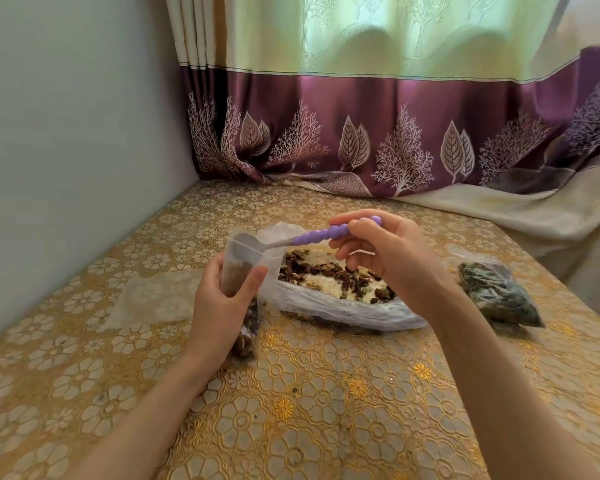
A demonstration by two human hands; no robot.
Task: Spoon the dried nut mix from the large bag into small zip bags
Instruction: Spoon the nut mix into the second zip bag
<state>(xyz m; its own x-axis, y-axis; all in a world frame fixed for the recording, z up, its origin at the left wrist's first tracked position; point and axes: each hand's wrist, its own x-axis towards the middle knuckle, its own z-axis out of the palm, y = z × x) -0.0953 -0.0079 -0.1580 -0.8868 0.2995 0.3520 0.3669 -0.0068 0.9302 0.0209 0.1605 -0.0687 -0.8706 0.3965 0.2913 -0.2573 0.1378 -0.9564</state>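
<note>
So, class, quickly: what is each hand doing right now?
Left hand: closed on the zip bag.
Right hand: closed on the spoon.

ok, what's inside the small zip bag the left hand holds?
Small zip bag: brown nut mix at the bottom, spoon bowl at its mouth. Left hand hides the lower part.

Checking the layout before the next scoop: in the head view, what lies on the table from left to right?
Empty zip bags lying flat → small zip bag held in the left hand → large bag of nut mix → filled bag at far right.
</note>
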